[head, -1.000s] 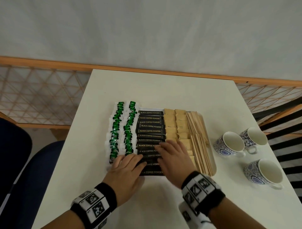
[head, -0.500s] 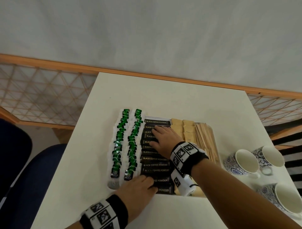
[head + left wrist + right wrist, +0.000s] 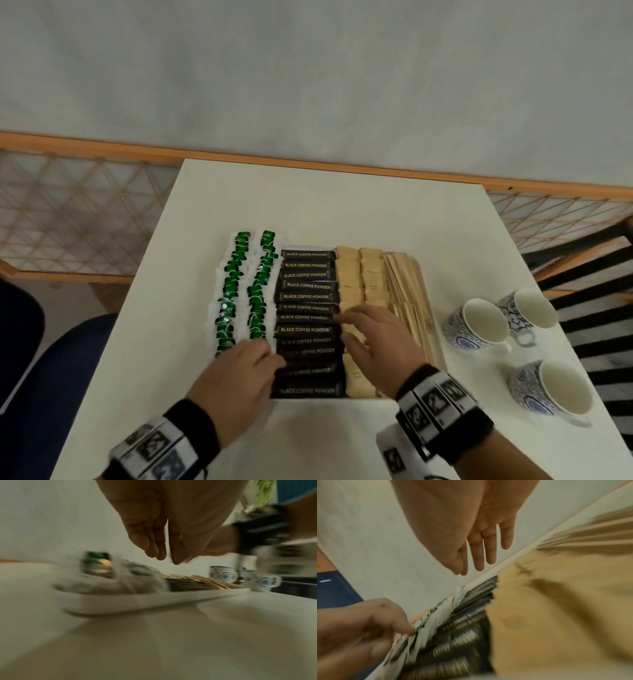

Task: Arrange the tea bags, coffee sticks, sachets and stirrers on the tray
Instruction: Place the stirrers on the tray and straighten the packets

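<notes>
A white tray (image 3: pixel 308 247) on the table holds two columns of green tea bags (image 3: pixel 245 294), a column of black coffee sticks (image 3: pixel 306 296), tan sachets (image 3: pixel 359 274) and wooden stirrers (image 3: pixel 407 291). My left hand (image 3: pixel 263 353) rests with relaxed fingers on the near tea bags and the left ends of the near coffee sticks. My right hand (image 3: pixel 342 327) lies flat over the near sachets, fingertips touching the right ends of the coffee sticks. Both wrist views are blurred; the left hand (image 3: pixel 164 555) and the right hand (image 3: pixel 479 563) show straight fingers holding nothing.
Three blue-patterned cups (image 3: pixel 479 325) (image 3: pixel 529 308) (image 3: pixel 555 387) stand right of the tray. A blue chair (image 3: pixel 51 377) is at the table's left. A wooden lattice railing (image 3: pixel 85 212) runs behind the table. Bare tabletop (image 3: pixel 325 205) lies beyond the tray.
My right hand reached to the far coffee sticks, then drew back to the near sachets. My left hand stayed at the tray's near left, shifting slightly.
</notes>
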The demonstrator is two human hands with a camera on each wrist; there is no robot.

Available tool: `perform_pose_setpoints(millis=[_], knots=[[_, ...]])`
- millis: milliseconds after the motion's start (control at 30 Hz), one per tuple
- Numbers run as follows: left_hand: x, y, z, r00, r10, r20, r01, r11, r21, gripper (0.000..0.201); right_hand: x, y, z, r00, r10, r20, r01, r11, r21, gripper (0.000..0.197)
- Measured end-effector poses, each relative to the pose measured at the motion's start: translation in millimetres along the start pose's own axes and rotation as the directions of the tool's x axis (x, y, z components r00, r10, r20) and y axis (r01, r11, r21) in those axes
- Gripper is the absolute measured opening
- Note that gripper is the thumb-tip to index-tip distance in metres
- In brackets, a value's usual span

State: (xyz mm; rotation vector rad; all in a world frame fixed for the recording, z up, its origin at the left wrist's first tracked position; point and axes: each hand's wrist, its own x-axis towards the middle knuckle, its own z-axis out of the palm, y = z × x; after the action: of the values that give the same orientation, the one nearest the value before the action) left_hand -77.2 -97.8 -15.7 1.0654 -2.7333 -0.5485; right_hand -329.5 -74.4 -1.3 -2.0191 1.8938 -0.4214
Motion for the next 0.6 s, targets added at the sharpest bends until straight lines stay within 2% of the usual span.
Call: perform_pose_setpoints(millis=[67, 133, 200, 233, 333, 433, 467, 533, 600], knots=[[-7.4, -15.4, -14.1, 0.994, -0.087, -0.071, 0.089, 0.996, 0.025, 0.022, -34.7, 16.7, 0.0, 0.997, 0.034, -0.074, -0.033, 0.999, 0.015, 0.031], [-17.9, -32.1, -26.7, 0.959, -0.256, -0.120, 0.254, 0.967, -0.034, 0.027, -66.2, 34.7, -2.2, 0.984, 0.097, -0.150, -0.097, 0.995, 0.010, 0.025], [-30.7, -46.5, -34.0, 0.888, -0.444, -0.123, 0.427, 0.894, -0.138, 0.030, -95.2, 52.4, -4.8, 0.958, 0.186, -0.219, -0.187, 0.982, 0.019, 0.017], [-37.1, -52.1, -36.6, 0.844, -0.526, -0.107, 0.502, 0.844, -0.191, 0.031, -107.5, 59.2, -5.9, 0.940, 0.245, -0.239, -0.243, 0.969, 0.036, 0.019], [-53.6, -59.6, -33.3, 0.724, -0.689, 0.032, 0.671, 0.694, -0.261, 0.038, -135.4, 73.2, -5.6, 0.874, 0.450, -0.184, -0.433, 0.892, 0.129, 0.032], [-66.1, -57.4, -16.8, 0.665, -0.733, 0.144, 0.739, 0.620, -0.262, 0.038, -145.0, 78.0, -6.4, 0.805, 0.592, -0.022, -0.576, 0.790, 0.209, 0.022], [-68.1, -57.8, -10.8, 0.649, -0.743, 0.167, 0.753, 0.594, -0.284, 0.037, -143.9, 79.1, -5.9, 0.788, 0.615, 0.015, -0.601, 0.765, 0.229, 0.027], [-66.9, -56.5, -0.2, 0.623, -0.755, 0.203, 0.751, 0.507, -0.422, 0.034, -137.6, 81.9, -2.9, 0.764, 0.642, 0.067, -0.635, 0.729, 0.255, 0.040], [-58.8, -52.2, 7.9, 0.587, -0.779, 0.220, 0.722, 0.380, -0.578, 0.029, -127.7, 84.4, 1.4, 0.747, 0.659, 0.091, -0.654, 0.704, 0.276, 0.046]])
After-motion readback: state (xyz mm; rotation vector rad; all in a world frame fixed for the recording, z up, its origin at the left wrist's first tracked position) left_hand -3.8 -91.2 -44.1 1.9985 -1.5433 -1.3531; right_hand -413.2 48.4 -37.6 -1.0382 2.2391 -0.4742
